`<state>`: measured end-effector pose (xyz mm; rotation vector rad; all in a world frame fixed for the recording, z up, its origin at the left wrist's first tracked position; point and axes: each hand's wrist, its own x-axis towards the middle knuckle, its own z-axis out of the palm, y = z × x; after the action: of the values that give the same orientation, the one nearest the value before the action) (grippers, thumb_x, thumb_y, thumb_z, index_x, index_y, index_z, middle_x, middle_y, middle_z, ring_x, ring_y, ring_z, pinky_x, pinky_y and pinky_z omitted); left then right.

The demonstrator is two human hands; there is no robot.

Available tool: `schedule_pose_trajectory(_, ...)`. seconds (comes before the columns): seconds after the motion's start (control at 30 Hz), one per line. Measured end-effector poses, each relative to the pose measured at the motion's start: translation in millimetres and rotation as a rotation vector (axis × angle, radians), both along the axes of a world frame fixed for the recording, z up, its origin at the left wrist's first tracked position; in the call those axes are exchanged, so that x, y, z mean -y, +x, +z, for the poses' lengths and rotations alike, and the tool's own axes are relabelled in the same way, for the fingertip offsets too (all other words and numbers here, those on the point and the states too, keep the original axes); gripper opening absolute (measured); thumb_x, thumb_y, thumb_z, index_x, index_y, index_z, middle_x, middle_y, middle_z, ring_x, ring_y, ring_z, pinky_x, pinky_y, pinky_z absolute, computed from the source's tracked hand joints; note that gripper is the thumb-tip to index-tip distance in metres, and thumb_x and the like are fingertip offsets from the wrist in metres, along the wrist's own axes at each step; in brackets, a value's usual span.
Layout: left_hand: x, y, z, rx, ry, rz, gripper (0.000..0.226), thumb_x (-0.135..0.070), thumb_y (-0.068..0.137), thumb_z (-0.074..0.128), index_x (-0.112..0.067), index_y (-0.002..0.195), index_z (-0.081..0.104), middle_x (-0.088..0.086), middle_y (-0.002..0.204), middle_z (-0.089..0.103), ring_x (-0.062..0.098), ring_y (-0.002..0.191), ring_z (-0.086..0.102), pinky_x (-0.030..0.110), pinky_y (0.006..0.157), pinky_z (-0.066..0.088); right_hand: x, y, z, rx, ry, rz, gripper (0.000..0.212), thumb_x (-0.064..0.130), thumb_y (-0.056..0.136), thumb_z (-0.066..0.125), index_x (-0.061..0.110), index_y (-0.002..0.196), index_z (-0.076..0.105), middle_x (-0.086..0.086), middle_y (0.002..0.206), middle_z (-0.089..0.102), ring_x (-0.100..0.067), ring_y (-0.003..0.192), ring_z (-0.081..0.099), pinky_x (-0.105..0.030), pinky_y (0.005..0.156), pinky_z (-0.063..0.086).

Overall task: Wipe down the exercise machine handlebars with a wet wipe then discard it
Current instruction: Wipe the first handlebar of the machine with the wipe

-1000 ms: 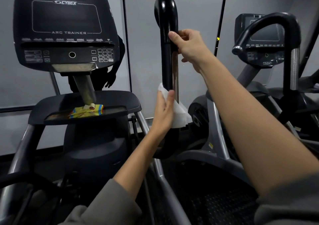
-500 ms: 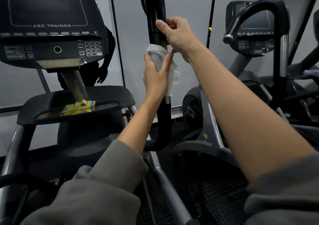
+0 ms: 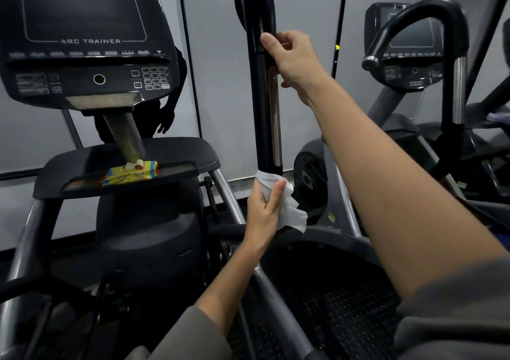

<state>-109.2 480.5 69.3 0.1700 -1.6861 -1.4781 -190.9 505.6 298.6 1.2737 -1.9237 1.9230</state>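
Black upright handlebar (image 3: 262, 83) stands centre frame, curved over at the top, w/ a thin metallic strip down its right side; right hand (image 3: 295, 55) grips it high up, fingers curled round the bar from the right, thumb laid across the front; left hand (image 3: 265, 207) is low on the same bar, closed round a white wet wipe (image 3: 289, 210) that is wrapped on the lower end of the bar, crumpled loose end hanging out to the right of the fingers; the two hands are well apart along the bar, wipe at the bottom, bare grip at the top; both forearms bare, grey sleeves pushed back near the elbows; to the left, the machine's console (image 3: 82, 42) reads CYBEX and ARC TRAINER, screen dark, keypad at lower right of the panel; below it a black tray (image 3: 193, 152) holds a yellow packet (image 3: 129, 174) lying flat beside the console post, prob. the wipes pack but label is too blurred to read; grey metal frame rails (image 3: 229, 194) run down under the tray; on the right a second machine (image 3: 414, 42) w/ its own black curved handle and dark console stands near a grey wall; black textured footplate (image 3: 331, 290) shows under the right forearm.
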Motion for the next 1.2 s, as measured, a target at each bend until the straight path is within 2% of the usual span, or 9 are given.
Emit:
schedule_pose_trajectory(0.17, 1.0, 5.2, 42.8, 0.017, 0.172, 0.021, 0.051, -0.051, 0.096, 0.019, -0.018, 0.095, 0.058, -0.006, 0.088, 0.063, -0.004, 0.074, 0.063, 0.009, 0.066, 0.051, -2.7, -0.1, 1.0, 0.014, 0.008, 0.003, 0.034, 0.032, 0.092, 0.055, 0.006, 0.114, 0.058, -0.002, 0.095, 0.063, -0.005, 0.068, 0.054, -0.007, 0.045, 0.036)
schedule_pose_trajectory(0.3, 20.1, -11.3, 129.2, -0.025, 0.13, -0.03, 0.078, -0.067, 0.086, 0.017, -0.006, 0.104, 0.062, 0.017, 0.095, 0.071, 0.028, 0.083, 0.071, 0.034, 0.07, 0.058, -5.0, 1.9, 1.9, 0.03, 0.002, 0.012, 0.032, 0.028, 0.092, 0.057, 0.003, 0.111, 0.061, 0.003, 0.08, 0.061, -0.001, 0.061, 0.051, -0.003, 0.04, 0.033)
schedule_pose_trajectory(0.4, 34.5, -19.0, 148.4, 0.055, 0.138, -0.189, 0.08, -0.066, 0.09, 0.007, -0.01, 0.097, 0.064, 0.003, 0.075, 0.071, 0.012, 0.066, 0.069, 0.023, 0.059, 0.054, -6.1, 1.1, 3.3, 0.023, 0.001, 0.016, 0.03, 0.026, 0.091, 0.059, 0.001, 0.107, 0.063, 0.007, 0.077, 0.06, -0.003, 0.068, 0.054, -0.004, 0.051, 0.04)
schedule_pose_trajectory(0.53, 35.4, -23.3, 112.2, 0.128, 0.284, -0.331, 0.066, -0.055, 0.098, 0.01, -0.013, 0.075, 0.056, -0.006, 0.054, 0.062, 0.007, 0.053, 0.06, 0.02, 0.055, 0.05, -9.3, -0.8, 4.2, -0.001, 0.025, -0.005, 0.031, 0.027, 0.09, 0.061, 0.002, 0.107, 0.065, -0.001, 0.092, 0.065, -0.01, 0.083, 0.06, -0.015, 0.073, 0.048)
schedule_pose_trajectory(0.67, 15.0, -8.1, 63.8, 0.306, 0.422, -0.265, 0.039, -0.03, 0.103, 0.023, -0.022, 0.073, 0.047, -0.005, 0.069, 0.054, 0.006, 0.049, 0.056, 0.017, 0.046, 0.047, -10.0, 0.5, -6.2, 0.026, 0.029, -0.04, 0.047, 0.038, 0.088, 0.061, 0.003, 0.118, 0.06, -0.005, 0.109, 0.067, -0.014, 0.101, 0.062, -0.022, 0.087, 0.049)
schedule_pose_trajectory(0.8, 20.4, 5.2, 32.1, 0.346, 0.478, -0.312, 0.063, -0.04, 0.1, 0.029, -0.019, 0.05, 0.063, -0.002, 0.049, 0.06, 0.006, 0.044, 0.059, 0.019, 0.047, 0.045, -27.4, 8.0, -65.1, 0.173, -0.008, -0.093, 0.048, 0.047, 0.092, 0.05, 0.01, 0.122, 0.052, 0.0, 0.113, 0.058, -0.011, 0.103, 0.054, -0.021, 0.086, 0.041)
schedule_pose_trajectory(0.93, 36.0, 11.8, 24.1, 0.296, 0.621, -0.395, 0.056, -0.047, 0.098, 0.03, -0.01, 0.087, 0.069, 0.008, 0.073, 0.074, 0.016, 0.067, 0.07, 0.031, 0.076, 0.05, -33.8, 9.8, -157.5, 0.483, 0.313, -0.012, 0.062, 0.066, 0.088, 0.034, 0.015, 0.111, 0.06, -0.001, 0.101, 0.065, -0.014, 0.093, 0.06, -0.031, 0.086, 0.046)
schedule_pose_trajectory(1.03, 40.3, 13.7, 21.8, 0.37, 0.549, -0.345, 0.054, -0.05, 0.097, 0.031, -0.01, 0.108, 0.067, 0.016, 0.097, 0.073, 0.025, 0.086, 0.07, 0.035, 0.079, 0.052, -39.3, 7.8, -196.2, 0.657, 0.493, 0.233, 0.071, 0.078, 0.081, 0.02, 0.022, 0.065, 0.062, 0.012, 0.05, 0.049, -0.004, 0.047, 0.044, -0.022, 0.054, 0.032)
schedule_pose_trajectory(1.2, 37.0, 16.3, 33.5, 0.421, 0.257, -0.176, 0.035, -0.039, 0.098, 0.04, -0.017, 0.105, 0.067, 0.006, 0.108, 0.071, 0.018, 0.095, 0.067, 0.025, 0.075, 0.049, -52.8, 3.6, -203.5, 0.689, 0.432, 0.207, 0.054, 0.05, 0.085, 0.057, -0.001, 0.1, 0.068, -0.014, 0.094, 0.072, -0.02, 0.082, 0.068, -0.03, 0.075, 0.054)
